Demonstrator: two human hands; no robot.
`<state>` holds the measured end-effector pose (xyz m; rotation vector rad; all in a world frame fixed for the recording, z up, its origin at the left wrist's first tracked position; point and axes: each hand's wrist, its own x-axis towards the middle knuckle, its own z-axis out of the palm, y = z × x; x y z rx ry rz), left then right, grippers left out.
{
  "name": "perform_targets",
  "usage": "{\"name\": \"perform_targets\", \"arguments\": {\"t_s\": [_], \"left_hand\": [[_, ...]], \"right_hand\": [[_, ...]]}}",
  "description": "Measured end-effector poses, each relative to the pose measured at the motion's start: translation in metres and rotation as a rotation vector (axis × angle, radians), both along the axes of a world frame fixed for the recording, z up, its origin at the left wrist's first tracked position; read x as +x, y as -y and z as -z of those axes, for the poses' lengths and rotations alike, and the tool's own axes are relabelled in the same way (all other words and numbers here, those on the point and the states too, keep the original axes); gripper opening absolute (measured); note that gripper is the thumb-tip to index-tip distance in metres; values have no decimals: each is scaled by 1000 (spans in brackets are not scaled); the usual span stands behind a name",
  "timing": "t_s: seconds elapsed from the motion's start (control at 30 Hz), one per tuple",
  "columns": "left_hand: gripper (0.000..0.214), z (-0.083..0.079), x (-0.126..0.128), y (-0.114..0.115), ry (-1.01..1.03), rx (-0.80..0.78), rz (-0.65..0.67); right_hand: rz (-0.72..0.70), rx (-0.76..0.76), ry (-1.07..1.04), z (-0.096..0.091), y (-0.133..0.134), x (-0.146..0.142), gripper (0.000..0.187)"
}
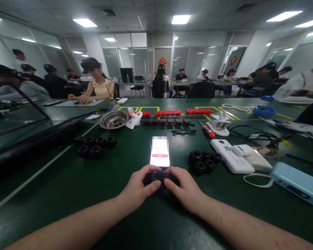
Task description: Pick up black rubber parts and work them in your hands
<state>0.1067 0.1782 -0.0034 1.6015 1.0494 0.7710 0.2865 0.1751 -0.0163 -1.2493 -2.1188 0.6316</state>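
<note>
My left hand (139, 185) and my right hand (184, 185) meet low in the middle of the view, both closed on a small black ribbed part (155, 176). Thumbs press on the near side of it, and the curled fingers hide its ends, so its exact kind is unclear. Just beyond my fingers lies a phone (160, 156) with its screen lit. To the left sits a group of black toy wheels (96, 151), and to the right another group of black wheels (200, 167).
Farther back are a metal bowl (105, 123) with small brass-coloured pieces, a row of black parts (168, 121), red trays (168, 113) and a screwdriver (208, 131). A white power bank (237, 163), cables (253, 133) and a light-blue case (298, 180) lie right. People sit at tables beyond.
</note>
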Motion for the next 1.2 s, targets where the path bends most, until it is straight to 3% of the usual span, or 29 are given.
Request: {"name": "perform_targets", "arguments": {"t_s": [0.1, 0.2, 0.37, 0.53, 0.63, 0.73, 0.83, 0.9, 1.0, 1.1, 1.2], "left_hand": [[34, 2, 0, -2, 5, 8, 1], [34, 6, 0, -5, 42, -27, -11], [33, 2, 1, -2, 16, -27, -45], [36, -3, 0, 2, -22, 60, -29], [38, 2, 0, -1, 19, -14, 28], [37, 9, 1, -7, 110, -101, 26], [34, 10, 1, -8, 135, -115, -8], [34, 7, 1, -6, 143, -87, -30], [34, 1, -1, 1, 106, 33, -37], [34, -3, -2, 6, -18, 172, -13], [34, -3, -1, 5, -112, 217, 31]], "right_hand": [[-44, -13, 11, 1, -2, 0, 28], [-33, -14, -19, 0, 0, -1, 13], [-34, 31, -58, -2, 5, -1, 36], [-13, 1, -32, -3, 1, 0, 19], [-36, -50, -49, -2, -2, -1, 25], [-44, -79, -88, -3, 0, -3, 8], [-52, -22, -91, -5, 4, -3, 35], [-24, 7, -74, -6, 6, -2, 36], [5, 14, -77, -5, 5, 0, 20], [-35, 27, -85, -2, 3, 1, 36], [-29, 33, -28, 1, 1, 0, 39]]}}
